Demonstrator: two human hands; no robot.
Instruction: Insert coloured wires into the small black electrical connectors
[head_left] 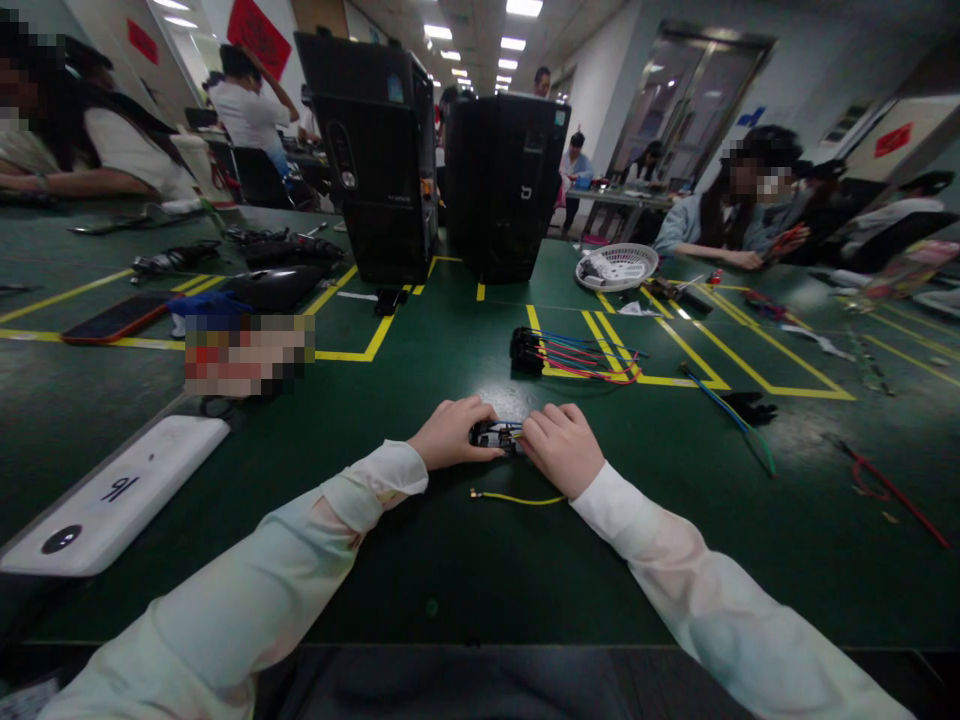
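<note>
Above the middle of the green table, my left hand (454, 433) is closed around a small black connector (487, 437), thumb below and fingers over its top. My right hand (564, 447) meets it from the other side, its fingers pinched together where a bit of yellow wire shows. A blue wire runs along the connector's top toward the right fingers. The exact fingertip contact is hidden. Below the right hand, a yellow wire (517, 498) with a metal terminal at its left end lies on the table and passes under the wrist.
Farther out lies a bundle of black connectors (527, 352) with red and blue wires. Blue and green wires (731, 410) and a red wire (892, 492) lie rightward. A white basket (637, 266), two black computer cases (375, 190) and a white power bank-like device (142, 490) stand around. Co-workers sit beyond.
</note>
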